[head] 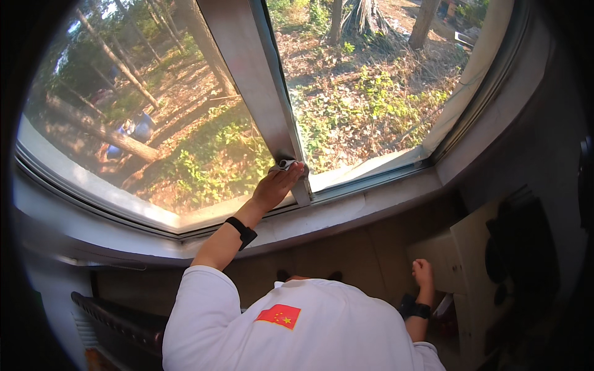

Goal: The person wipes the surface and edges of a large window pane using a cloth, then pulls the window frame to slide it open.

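My left hand reaches forward and presses a crumpled grey and white cloth against the lower part of the window's upright metal frame bar. Its fingers lie extended over the cloth, hiding part of it. The bar stands between a hazy left glass pane and a clearer opening on the right. Down at my right side hangs my right hand, its fingers curled with nothing visible in them. It is beside a pale wooden piece of furniture. Dark bands circle both wrists.
A pale window sill and metal sliding track run below the glass. Behind on the left is a dark studded leather chair. Dark objects rest on the furniture at right. Trees and leaf-covered ground lie outside.
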The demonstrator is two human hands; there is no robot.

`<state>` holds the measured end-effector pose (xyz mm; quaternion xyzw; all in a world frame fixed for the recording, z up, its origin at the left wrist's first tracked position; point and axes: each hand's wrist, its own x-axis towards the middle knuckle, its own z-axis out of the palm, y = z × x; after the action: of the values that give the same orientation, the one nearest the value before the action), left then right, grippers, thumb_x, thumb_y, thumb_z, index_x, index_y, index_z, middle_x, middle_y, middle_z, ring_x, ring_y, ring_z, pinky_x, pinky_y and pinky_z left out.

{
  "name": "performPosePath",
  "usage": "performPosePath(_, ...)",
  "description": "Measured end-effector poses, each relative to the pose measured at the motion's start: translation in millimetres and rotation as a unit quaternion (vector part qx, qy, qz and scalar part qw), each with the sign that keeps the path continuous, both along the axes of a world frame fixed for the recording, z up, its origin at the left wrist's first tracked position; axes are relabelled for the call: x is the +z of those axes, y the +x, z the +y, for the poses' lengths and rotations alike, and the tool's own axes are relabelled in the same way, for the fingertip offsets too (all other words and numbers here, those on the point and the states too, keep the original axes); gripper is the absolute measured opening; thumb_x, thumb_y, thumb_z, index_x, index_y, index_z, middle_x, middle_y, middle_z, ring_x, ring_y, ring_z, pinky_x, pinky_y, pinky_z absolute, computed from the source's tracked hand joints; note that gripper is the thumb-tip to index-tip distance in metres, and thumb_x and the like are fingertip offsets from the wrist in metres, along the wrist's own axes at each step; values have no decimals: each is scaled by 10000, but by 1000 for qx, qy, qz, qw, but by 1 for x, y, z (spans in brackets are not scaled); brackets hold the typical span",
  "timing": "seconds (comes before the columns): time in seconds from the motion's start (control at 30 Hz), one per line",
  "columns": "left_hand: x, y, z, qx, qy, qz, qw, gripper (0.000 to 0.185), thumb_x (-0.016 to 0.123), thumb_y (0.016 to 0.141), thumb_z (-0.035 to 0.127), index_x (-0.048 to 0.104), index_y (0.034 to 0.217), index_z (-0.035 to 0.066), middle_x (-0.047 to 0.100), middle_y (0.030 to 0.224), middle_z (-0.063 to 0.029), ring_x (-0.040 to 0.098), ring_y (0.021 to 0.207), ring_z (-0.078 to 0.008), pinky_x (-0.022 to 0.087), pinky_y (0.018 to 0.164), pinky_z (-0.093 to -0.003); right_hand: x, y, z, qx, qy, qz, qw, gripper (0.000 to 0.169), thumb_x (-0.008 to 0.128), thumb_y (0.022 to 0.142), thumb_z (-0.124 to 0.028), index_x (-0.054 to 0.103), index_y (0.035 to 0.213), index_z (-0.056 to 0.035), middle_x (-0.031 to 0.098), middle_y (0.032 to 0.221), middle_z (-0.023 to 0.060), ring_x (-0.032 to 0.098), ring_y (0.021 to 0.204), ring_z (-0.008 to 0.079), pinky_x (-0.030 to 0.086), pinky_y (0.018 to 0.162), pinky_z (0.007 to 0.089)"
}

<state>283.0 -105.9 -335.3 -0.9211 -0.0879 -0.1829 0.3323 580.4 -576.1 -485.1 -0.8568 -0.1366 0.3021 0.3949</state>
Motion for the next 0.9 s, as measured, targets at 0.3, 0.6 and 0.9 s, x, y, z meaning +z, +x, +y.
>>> performPosePath(0.3, -107, -8, -2, 34, -345, 124, 930, 605, 452, 848, 66, 280, 1412, 200, 551, 1195, -32, 537, 1067, -194, 451, 882, -302, -23, 1, -57, 358, -331, -424, 763, 138, 455, 880, -125, 584, 860, -82, 570, 786, 93, 565, 717, 221, 476, 645, 344)
performPosePath(0.6, -240, -10, 0, 10, -287, 156, 945, 486, 484, 806, 69, 456, 1291, 65, 513, 1261, -28, 446, 1200, -198, 392, 988, -287, 1, -19, -95, 243, -345, -363, 831, 191, 424, 907, -169, 593, 852, -99, 576, 810, 107, 570, 739, 239, 476, 657, 368)
performPosePath(0.9, -106, -6, 2, -44, -126, 116, 984, 481, 491, 808, 63, 478, 1288, 93, 349, 1421, 35, 455, 1179, -136, 372, 992, -251, 5, -10, -31, 407, -329, -509, 684, 156, 444, 856, -85, 592, 810, -98, 570, 773, 97, 568, 685, 211, 474, 590, 343)
